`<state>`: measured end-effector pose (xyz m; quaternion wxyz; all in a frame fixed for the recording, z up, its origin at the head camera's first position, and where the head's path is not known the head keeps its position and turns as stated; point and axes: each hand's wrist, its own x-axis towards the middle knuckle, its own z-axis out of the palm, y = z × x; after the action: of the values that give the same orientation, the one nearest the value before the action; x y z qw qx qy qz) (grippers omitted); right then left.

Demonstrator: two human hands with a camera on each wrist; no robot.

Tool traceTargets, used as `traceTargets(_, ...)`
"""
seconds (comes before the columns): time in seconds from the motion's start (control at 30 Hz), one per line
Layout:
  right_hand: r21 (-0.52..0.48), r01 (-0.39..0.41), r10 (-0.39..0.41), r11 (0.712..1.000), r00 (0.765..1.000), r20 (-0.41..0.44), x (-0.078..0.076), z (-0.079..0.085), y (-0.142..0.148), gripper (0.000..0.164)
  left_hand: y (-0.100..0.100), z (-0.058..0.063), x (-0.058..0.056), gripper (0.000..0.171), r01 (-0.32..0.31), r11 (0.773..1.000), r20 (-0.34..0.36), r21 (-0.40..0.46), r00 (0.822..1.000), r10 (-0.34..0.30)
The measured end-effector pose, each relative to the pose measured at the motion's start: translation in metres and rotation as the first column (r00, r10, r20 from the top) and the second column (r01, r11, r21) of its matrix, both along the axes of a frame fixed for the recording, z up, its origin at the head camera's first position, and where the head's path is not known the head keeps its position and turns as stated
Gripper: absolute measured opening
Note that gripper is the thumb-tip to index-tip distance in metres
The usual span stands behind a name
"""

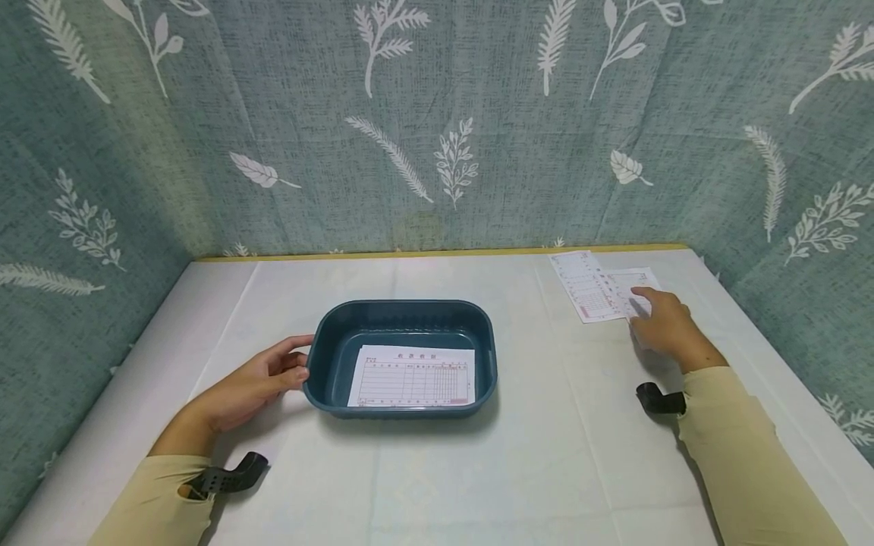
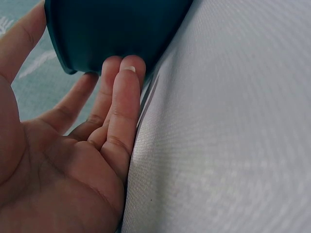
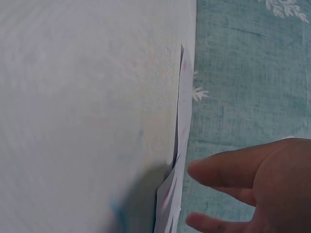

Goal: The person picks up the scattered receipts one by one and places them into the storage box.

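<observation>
A dark teal plastic basin (image 1: 403, 413) stands on the white-covered table. Inside it lies a printed receipt sheet (image 1: 415, 377). My left hand (image 1: 249, 387) is at the basin's left side; the left wrist view shows fingertips (image 2: 127, 92) against its outer wall. At the far right, two printed slips lie overlapping: a left slip (image 1: 587, 284) and a right slip (image 1: 624, 280). Over the right slip reaches my right hand (image 1: 662, 326), its thumb and index finger apart. In the right wrist view the slips (image 3: 183, 104) appear edge-on, with raised edges beside the fingers.
A white cloth (image 1: 451, 485) covers the table. Green leaf-patterned fabric (image 1: 300, 98) rises behind it and on both sides, with a yellow strip (image 1: 437, 252) along the back edge. Black wrist mounts (image 1: 235, 474) stick out from both sleeves.
</observation>
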<state>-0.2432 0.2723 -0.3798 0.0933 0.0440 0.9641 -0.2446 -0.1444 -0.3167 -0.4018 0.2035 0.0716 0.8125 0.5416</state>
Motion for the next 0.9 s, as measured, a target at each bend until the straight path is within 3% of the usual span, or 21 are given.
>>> traceTargets(0.9,0.097,0.014,-0.014,0.995,1.000,0.004,0.001,-0.002,0.011,0.072,-0.001,-0.002,-0.001,0.063,0.001,1.000,0.003,-0.009,1.000,-0.001)
